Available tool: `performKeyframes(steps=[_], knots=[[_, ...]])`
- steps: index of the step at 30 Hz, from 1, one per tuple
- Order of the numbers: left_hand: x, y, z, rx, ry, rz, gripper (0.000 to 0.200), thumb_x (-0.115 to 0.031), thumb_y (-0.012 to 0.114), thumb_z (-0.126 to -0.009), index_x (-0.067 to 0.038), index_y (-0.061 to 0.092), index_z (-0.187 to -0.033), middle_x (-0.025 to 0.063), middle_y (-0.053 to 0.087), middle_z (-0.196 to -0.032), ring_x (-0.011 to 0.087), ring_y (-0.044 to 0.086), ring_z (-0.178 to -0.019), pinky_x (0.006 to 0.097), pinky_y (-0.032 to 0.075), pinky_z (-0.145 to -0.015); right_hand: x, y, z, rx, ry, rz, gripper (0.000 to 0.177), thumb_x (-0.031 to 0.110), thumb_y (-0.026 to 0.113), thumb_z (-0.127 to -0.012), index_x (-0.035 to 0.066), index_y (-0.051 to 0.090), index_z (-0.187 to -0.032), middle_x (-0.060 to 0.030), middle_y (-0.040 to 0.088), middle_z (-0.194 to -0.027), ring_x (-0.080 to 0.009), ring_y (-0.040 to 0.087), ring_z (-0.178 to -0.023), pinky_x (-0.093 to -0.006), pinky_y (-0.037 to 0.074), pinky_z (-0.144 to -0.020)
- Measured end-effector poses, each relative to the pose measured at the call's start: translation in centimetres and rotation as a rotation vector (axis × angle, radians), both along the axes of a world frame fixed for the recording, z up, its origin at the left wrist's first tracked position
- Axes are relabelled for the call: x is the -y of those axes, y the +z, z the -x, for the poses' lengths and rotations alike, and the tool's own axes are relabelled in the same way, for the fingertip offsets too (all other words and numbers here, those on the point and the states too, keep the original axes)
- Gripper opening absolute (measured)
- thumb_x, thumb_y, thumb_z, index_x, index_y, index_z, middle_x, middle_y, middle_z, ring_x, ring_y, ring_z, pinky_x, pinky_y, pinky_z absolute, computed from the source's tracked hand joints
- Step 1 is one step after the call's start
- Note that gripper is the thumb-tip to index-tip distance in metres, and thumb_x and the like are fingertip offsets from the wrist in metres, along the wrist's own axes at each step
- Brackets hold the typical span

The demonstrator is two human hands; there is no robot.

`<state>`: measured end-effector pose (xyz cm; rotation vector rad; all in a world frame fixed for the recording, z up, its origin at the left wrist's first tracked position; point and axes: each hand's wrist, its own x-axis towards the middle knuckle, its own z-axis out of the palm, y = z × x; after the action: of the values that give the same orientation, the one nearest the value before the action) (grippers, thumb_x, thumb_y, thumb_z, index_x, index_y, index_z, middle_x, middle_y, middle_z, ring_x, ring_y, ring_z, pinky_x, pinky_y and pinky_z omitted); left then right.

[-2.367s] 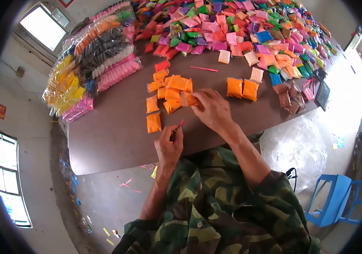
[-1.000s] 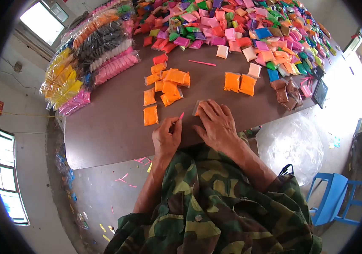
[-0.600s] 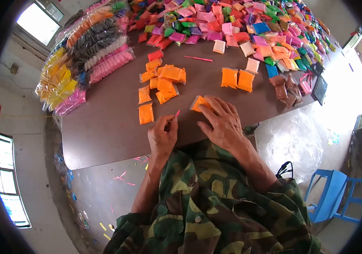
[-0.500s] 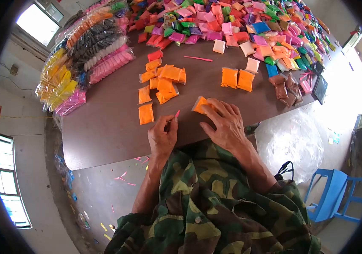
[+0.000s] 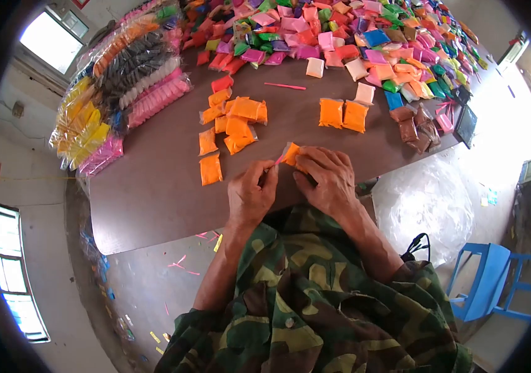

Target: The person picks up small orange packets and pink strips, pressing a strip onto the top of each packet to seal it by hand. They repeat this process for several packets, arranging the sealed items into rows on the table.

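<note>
My left hand (image 5: 252, 194) is closed, pinching a thin pink plastic stick (image 5: 280, 160) whose tip shows beyond the fingers. The stick's tip meets the left edge of a small orange packet (image 5: 290, 153). Fingers of my right hand (image 5: 327, 180) are closed over the right part of that packet, hiding much of it. To the left lies a loose group of orange packets (image 5: 238, 127), with a single orange packet (image 5: 211, 169) nearest my left hand. Two more orange packets (image 5: 343, 115) lie side by side beyond my right hand.
Another pink stick (image 5: 285, 86) lies farther back on the brown table (image 5: 147, 205). A big heap of coloured packets (image 5: 340, 37) covers the far side. Bagged packets (image 5: 135, 74) are stacked at left, brown packets (image 5: 418, 129) at right. A blue stool (image 5: 483, 283) stands right.
My left hand has moved right and slightly up, bringing the pink stick against the orange packet. My right hand keeps its hold, with the packet turned a little more upright.
</note>
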<state>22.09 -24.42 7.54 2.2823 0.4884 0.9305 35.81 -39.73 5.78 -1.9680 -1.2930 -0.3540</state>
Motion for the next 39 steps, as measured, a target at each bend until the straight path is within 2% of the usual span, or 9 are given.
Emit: performKeyframes(steps=[8,14,17,23,26,29,32,35,39], knots=[[-0.1,0.1,-0.4,-0.130,0.054,0.073,0.011,-0.012,0.080,-0.098,-0.006,0.074,-0.106,0.0159,0.074,-0.079,0.0330,0.077,-0.070,0.0395,0.058,-0.061,-0.2,0.9,0.1,0.022,0.068,-0.010,0.037,0.022,0.086,-0.087,0.013,0.073,-0.122,-0.0052,0.068,-0.137,-0.0267,0.064,-0.131,-0.0483,0.047,-0.109],[-0.1,-0.5,-0.5,-0.086,0.023,-0.053,0.012,-0.011,0.079,-0.097,-0.008,0.075,-0.108,0.0157,0.077,-0.088,0.0382,0.077,-0.080,0.0433,0.060,-0.066,-0.8,0.0,0.2,0.020,0.072,0.060,0.033,0.024,0.083,-0.090,0.013,0.075,-0.120,-0.0056,0.068,-0.133,-0.0271,0.065,-0.127,-0.0474,0.046,-0.106],[-0.1,-0.7,-0.6,-0.135,0.018,-0.059,0.011,-0.012,0.077,-0.098,-0.009,0.075,-0.109,0.0158,0.079,-0.093,0.0393,0.077,-0.083,0.0457,0.060,-0.067,-1.3,0.1,0.3,0.012,0.064,0.031,0.034,0.025,0.084,-0.088,0.012,0.076,-0.118,-0.0051,0.068,-0.132,-0.0276,0.065,-0.123,-0.0471,0.047,-0.104],[-0.4,-1.4,-1.0,-0.207,0.048,-0.150,0.011,-0.015,0.073,-0.099,-0.011,0.077,-0.108,0.0164,0.078,-0.090,0.0402,0.076,-0.082,0.0499,0.060,-0.070,-1.7,-0.2,0.6,0.011,0.038,0.028,0.032,0.022,0.086,-0.085,0.013,0.075,-0.114,-0.0042,0.067,-0.132,-0.0279,0.065,-0.121,-0.0466,0.048,-0.102],[-1.3,-0.9,-1.5,-0.284,0.043,-0.195,0.011,-0.012,0.076,-0.099,-0.009,0.079,-0.108,0.0176,0.079,-0.094,0.0397,0.077,-0.085,0.0466,0.060,-0.072,-1.8,0.1,0.7,-0.008,0.009,0.029,0.030,0.019,0.086,-0.081,0.014,0.076,-0.109,-0.0010,0.069,-0.126,-0.0267,0.067,-0.118,-0.0452,0.050,-0.100],[-2.2,-0.3,-2.3,-0.306,0.070,-0.275,0.008,-0.014,0.076,-0.099,-0.009,0.079,-0.105,0.0163,0.078,-0.091,0.0390,0.077,-0.083,0.0464,0.059,-0.071,-1.9,0.5,0.8,-0.011,-0.009,0.043,0.031,0.019,0.086,-0.081,0.014,0.075,-0.110,-0.0012,0.069,-0.126,-0.0269,0.067,-0.118,-0.0447,0.051,-0.098],[-2.1,0.6,-2.8,-0.257,0.037,-0.125,0.008,-0.017,0.072,-0.100,-0.010,0.076,-0.099,0.0157,0.077,-0.088,0.0396,0.075,-0.080,0.0501,0.059,-0.069,-1.9,0.1,0.7,-0.021,-0.012,0.027,0.032,0.019,0.086,-0.081,0.015,0.074,-0.111,-0.0015,0.070,-0.126,-0.0275,0.068,-0.117,-0.0448,0.052,-0.096],[-2.2,-0.1,-3.5,-0.196,-0.071,-0.241,0.011,-0.019,0.073,-0.100,-0.009,0.074,-0.096,0.0150,0.076,-0.085,0.0389,0.075,-0.080,0.0502,0.058,-0.069,-2.1,-0.6,0.8,0.001,-0.040,-0.008,0.033,0.019,0.086,-0.080,0.015,0.074,-0.110,-0.0012,0.070,-0.127,-0.0280,0.068,-0.117,-0.0448,0.052,-0.094],[-3.1,0.1,-4.5,-0.244,-0.087,-0.238,0.015,-0.021,0.072,-0.101,-0.009,0.071,-0.092,0.0153,0.073,-0.081,0.0390,0.073,-0.077,0.0513,0.057,-0.069,-1.8,0.1,0.7,-0.027,-0.023,0.014,0.032,0.018,0.086,-0.080,0.015,0.075,-0.110,-0.0014,0.071,-0.126,-0.0284,0.069,-0.117,-0.0446,0.052,-0.094]])
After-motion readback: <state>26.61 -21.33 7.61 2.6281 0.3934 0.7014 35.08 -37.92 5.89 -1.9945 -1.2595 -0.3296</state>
